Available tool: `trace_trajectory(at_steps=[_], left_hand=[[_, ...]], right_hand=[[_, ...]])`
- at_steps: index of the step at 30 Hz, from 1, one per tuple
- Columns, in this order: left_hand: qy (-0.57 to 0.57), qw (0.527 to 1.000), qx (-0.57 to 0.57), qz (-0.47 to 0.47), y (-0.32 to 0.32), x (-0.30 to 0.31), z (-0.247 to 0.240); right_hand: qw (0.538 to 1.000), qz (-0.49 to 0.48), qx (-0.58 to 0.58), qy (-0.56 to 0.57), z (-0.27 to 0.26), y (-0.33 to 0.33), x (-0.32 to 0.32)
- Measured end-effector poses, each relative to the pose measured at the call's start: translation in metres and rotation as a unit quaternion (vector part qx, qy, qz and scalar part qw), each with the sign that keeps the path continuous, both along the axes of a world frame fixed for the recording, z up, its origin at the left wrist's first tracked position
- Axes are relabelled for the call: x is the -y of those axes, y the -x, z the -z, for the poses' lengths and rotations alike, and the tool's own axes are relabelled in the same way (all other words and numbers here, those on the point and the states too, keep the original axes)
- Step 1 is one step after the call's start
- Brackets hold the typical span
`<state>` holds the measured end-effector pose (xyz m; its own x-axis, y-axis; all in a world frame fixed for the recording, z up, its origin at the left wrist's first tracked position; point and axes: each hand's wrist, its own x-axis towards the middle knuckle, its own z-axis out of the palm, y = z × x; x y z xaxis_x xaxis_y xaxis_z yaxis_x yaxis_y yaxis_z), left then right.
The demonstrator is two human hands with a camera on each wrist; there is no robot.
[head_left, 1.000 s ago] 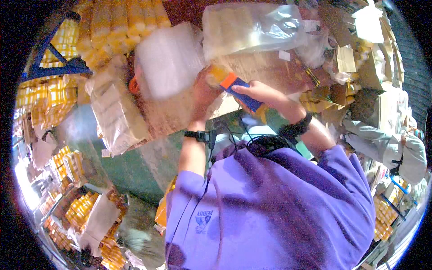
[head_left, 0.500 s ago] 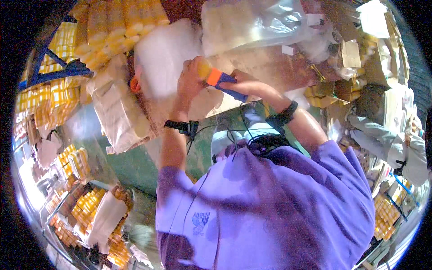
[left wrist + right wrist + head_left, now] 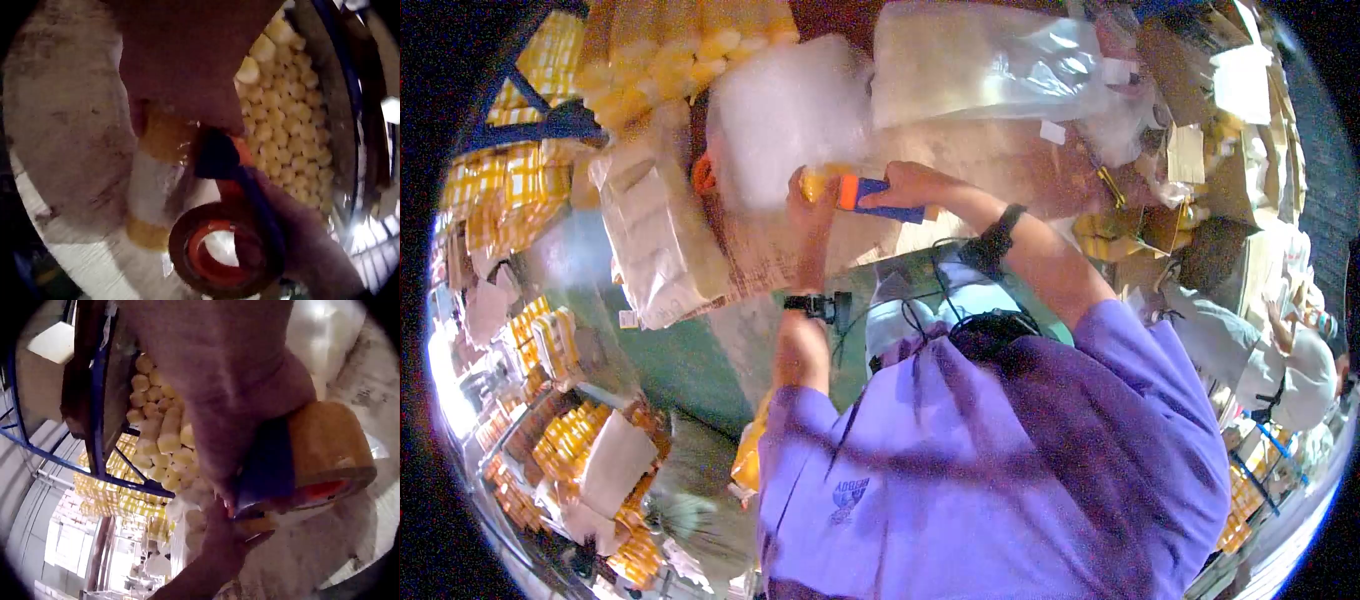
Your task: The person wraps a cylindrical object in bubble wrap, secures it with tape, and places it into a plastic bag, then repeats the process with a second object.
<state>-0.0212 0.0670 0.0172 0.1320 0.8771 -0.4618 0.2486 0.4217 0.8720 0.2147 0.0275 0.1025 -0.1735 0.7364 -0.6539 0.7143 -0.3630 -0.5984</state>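
My left hand (image 3: 808, 205) grips a yellow-and-white cylinder (image 3: 159, 181), which looks wrapped in clear film. In the head view only a yellow part of it shows beyond the fingers. My right hand (image 3: 920, 185) holds a blue and orange tape dispenser (image 3: 890, 205). A thick roll of tan tape (image 3: 331, 440) sits on the dispenser, its orange core visible from the side. The dispenser's orange end lies right at the cylinder and the left fingers. Both hands are over a cardboard-covered work surface (image 3: 960, 150).
A whitish translucent bundle (image 3: 790, 120) lies beyond the left hand, with a clear plastic-wrapped pack (image 3: 985, 60) to its right. Stacked yellow-ended rolls (image 3: 690, 40) fill the back left. A wrapped brown package (image 3: 655, 235) stands left. At far right another person (image 3: 1250, 350) is partly visible.
Both hands have shifted left with the cylinder and tape dispenser. The dispenser has swung from slanting down rightward to nearly level in the head view.
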Motion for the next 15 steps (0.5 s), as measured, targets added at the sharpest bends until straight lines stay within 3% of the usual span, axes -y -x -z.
trace_trajectory(at_steps=[1, 3, 4, 6, 7, 10, 13, 14, 15], left_hand=[[-0.008, 0.999, -0.012, -0.038, -0.003, 0.009, 0.013], [-0.019, 0.993, -0.037, -0.114, -0.001, 0.023, 0.030], [-0.035, 0.996, 0.007, -0.081, 0.010, 0.029, 0.033], [-0.016, 0.982, 0.085, -0.167, 0.010, 0.040, 0.044], [-0.002, 0.971, 0.122, -0.208, 0.011, 0.051, 0.049], [0.077, 0.963, 0.143, -0.214, 0.023, 0.057, 0.038], [0.129, 0.979, -0.077, -0.138, 0.032, 0.054, 0.051], [0.033, 0.963, -0.247, -0.101, 0.029, 0.057, 0.056], [-0.063, 0.909, -0.408, -0.058, 0.023, 0.061, 0.055]], right_hand=[[1.000, -0.018, -0.009, 0.017, -0.009, 0.003, -0.006], [0.996, -0.044, 0.042, -0.070, -0.039, 0.016, -0.005], [0.992, -0.056, 0.053, -0.097, -0.035, 0.020, -0.008], [0.986, -0.074, 0.068, -0.133, -0.024, 0.027, -0.012], [0.985, -0.080, 0.070, -0.137, -0.018, 0.027, -0.009], [0.993, -0.080, 0.074, -0.047, -0.037, 0.008, -0.012], [0.987, -0.107, 0.116, -0.021, -0.014, 0.009, -0.020], [0.982, -0.125, 0.144, -0.015, -0.007, 0.010, -0.024], [0.975, -0.142, 0.170, -0.009, -0.005, 0.012, -0.028]])
